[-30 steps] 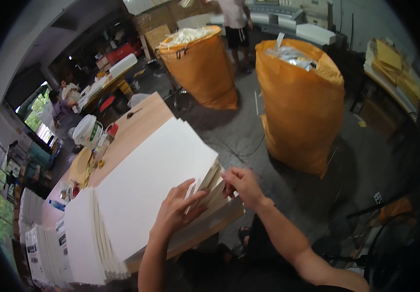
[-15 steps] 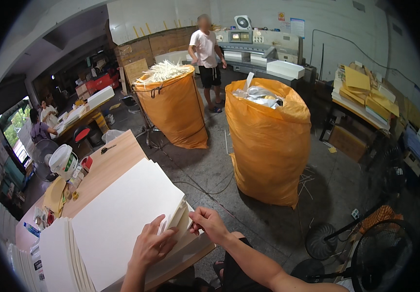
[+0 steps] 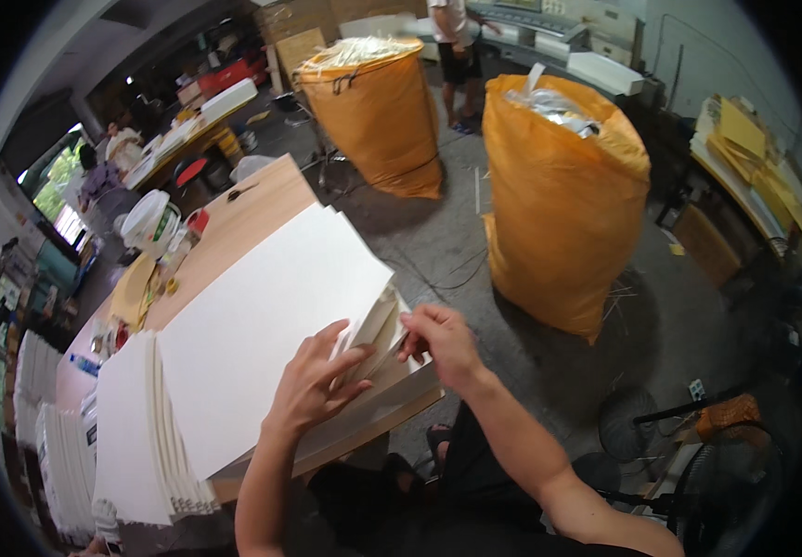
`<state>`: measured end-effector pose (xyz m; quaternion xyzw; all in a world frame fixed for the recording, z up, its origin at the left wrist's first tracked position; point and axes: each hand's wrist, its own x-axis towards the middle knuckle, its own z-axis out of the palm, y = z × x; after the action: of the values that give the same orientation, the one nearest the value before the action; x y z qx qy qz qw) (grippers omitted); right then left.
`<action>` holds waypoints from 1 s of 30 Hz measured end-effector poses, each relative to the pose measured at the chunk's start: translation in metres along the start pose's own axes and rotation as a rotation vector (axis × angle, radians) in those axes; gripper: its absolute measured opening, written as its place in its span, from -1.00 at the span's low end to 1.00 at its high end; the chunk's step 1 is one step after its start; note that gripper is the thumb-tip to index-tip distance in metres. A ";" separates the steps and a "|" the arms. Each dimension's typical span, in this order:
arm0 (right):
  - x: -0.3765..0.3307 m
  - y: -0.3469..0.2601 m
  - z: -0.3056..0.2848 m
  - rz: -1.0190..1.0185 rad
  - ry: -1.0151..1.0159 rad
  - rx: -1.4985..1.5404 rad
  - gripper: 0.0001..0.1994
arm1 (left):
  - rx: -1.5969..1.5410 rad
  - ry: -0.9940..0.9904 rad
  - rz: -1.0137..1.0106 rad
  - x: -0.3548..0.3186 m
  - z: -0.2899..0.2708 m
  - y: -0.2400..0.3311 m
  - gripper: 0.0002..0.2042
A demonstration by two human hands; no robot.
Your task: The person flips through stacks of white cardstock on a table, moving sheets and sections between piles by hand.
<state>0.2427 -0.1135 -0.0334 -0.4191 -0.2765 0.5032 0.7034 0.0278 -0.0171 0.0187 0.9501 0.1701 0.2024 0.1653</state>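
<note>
Two bare hands [image 3: 310, 379], flat white sheets [image 3: 252, 325]

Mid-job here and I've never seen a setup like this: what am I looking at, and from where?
There is no machine arm here: a person works with two bare hands. The view comes from a fisheye camera on their head, looking down, so straight edges bend near the rim. On the wooden table lie large white sheets, with a white bucket farther back. The left hand spreads its fingers at the sheets' near right edge. The right hand has its fingers curled together there; exactly what they pinch is too small to tell.
</note>
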 end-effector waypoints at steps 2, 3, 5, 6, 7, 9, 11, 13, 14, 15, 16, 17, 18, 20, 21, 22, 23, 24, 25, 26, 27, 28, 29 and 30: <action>-0.002 -0.004 0.001 0.008 0.005 0.017 -0.71 | 0.008 0.001 0.013 0.002 -0.001 0.003 -0.48; -0.001 -0.005 0.003 0.008 0.004 0.023 -0.71 | 0.023 -0.002 0.011 0.000 0.000 0.001 -0.44; -0.001 -0.003 0.005 0.005 -0.020 0.041 -0.71 | 0.026 0.006 0.018 -0.002 0.001 -0.003 -0.38; 0.000 -0.003 0.005 0.001 -0.028 0.047 -0.71 | 0.019 -0.006 0.011 -0.002 -0.001 -0.003 -0.38; 0.001 -0.003 0.005 -0.006 -0.039 0.042 -0.70 | 0.011 -0.018 0.004 -0.001 -0.003 -0.003 -0.38; 0.001 -0.005 0.004 -0.010 -0.049 0.004 -0.70 | -0.018 -0.024 -0.008 0.001 -0.004 -0.001 -0.41; 0.000 -0.006 0.003 -0.026 -0.052 -0.029 -0.69 | -0.022 -0.031 -0.010 0.003 -0.006 -0.001 -0.41; 0.000 -0.005 0.001 -0.052 -0.049 -0.059 -0.68 | -0.030 -0.029 -0.003 0.005 -0.004 -0.002 -0.42; -0.002 -0.003 0.000 -0.210 0.079 -0.265 -0.68 | -0.030 -0.023 0.000 0.004 -0.004 -0.002 -0.43; -0.007 0.002 -0.002 -0.367 0.208 -0.471 -0.68 | -0.031 -0.018 0.003 0.004 -0.005 -0.002 -0.43; -0.013 0.007 -0.005 -0.524 0.340 -0.675 -0.68 | -0.037 -0.013 0.002 0.004 -0.006 -0.002 -0.43; -0.022 0.010 -0.010 -0.690 0.485 -0.877 -0.74 | -0.048 -0.008 0.002 0.004 -0.005 -0.001 -0.44; -0.025 0.014 -0.011 -0.778 0.412 -0.944 -0.76 | -0.058 -0.003 0.001 0.004 -0.004 0.000 -0.44; -0.029 0.018 -0.008 -0.946 0.263 -1.070 -0.80 | -0.063 0.005 0.016 0.004 -0.005 -0.003 -0.44; -0.030 0.017 -0.005 -0.913 0.100 -1.105 -0.82 | -0.065 0.006 0.024 0.004 -0.004 -0.004 -0.44; -0.033 0.016 -0.003 -0.858 0.014 -1.152 -0.79 | -0.056 0.002 0.027 0.003 -0.002 -0.004 -0.44; -0.034 0.015 0.000 -0.808 -0.071 -1.195 -0.75 | -0.042 0.002 0.033 0.004 -0.002 -0.004 -0.43; -0.035 0.014 0.002 -0.757 -0.156 -1.236 -0.70 | -0.028 0.001 0.040 0.004 -0.003 -0.004 -0.42; -0.030 0.020 -0.001 -0.833 -0.218 -1.214 -0.61 | 0.005 -0.013 0.044 0.005 -0.003 -0.002 -0.42; -0.030 0.020 -0.002 -0.806 -0.233 -1.221 -0.61 | 0.034 -0.021 0.049 0.005 -0.003 -0.001 -0.43; -0.030 0.020 -0.003 -0.778 -0.247 -1.228 -0.62 | 0.063 -0.030 0.054 0.005 -0.001 0.001 -0.43; -0.030 0.024 -0.006 -0.739 -0.263 -1.241 -0.62 | 0.125 -0.055 0.062 0.004 0.000 0.003 -0.47; -0.030 0.029 -0.008 -0.697 -0.287 -1.252 -0.63 | 0.188 -0.077 0.068 0.002 0.002 0.005 -0.51; -0.029 0.032 -0.010 -0.661 -0.310 -1.265 -0.63 | 0.255 -0.095 0.079 0.001 0.004 0.008 -0.54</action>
<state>0.2261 -0.1391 -0.0656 -0.5641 -0.7226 0.0621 0.3947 0.0318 -0.0244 0.0187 0.9779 0.1489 0.1404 0.0432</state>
